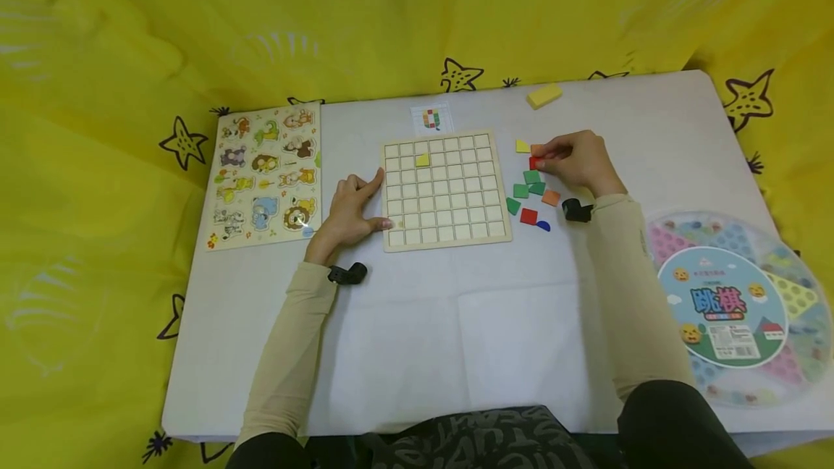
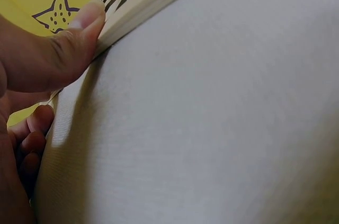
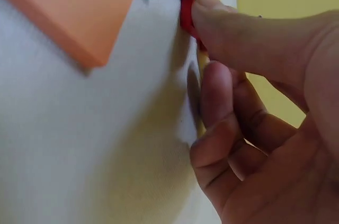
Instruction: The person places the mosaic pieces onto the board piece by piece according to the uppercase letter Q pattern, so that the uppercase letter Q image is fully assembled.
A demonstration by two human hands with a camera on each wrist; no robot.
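A wooden grid board (image 1: 449, 246) lies on the table, with a yellow piece (image 1: 423, 160) in one of its upper-left squares. My left hand (image 1: 348, 212) touches the board's left edge, thumb and index finger spread apart along it. The left wrist view shows the thumb (image 2: 79, 41) against the board's side. Right of the board, my right hand (image 1: 576, 159) pinches a red block (image 1: 533, 163) between thumb and fingers; the right wrist view shows that block (image 3: 187, 16) partly hidden by the thumb. Around it lie green blocks (image 1: 521, 191), orange blocks (image 1: 551, 197) and a yellow block (image 1: 523, 145).
Another red block (image 1: 529, 216) and a blue half-round piece (image 1: 544, 226) lie nearer. A pattern card (image 1: 432, 119) sits behind the board, a yellow bar (image 1: 544, 96) at the back edge. An animal puzzle (image 1: 263, 183) lies left, a round Chinese checkers set (image 1: 723, 306) right.
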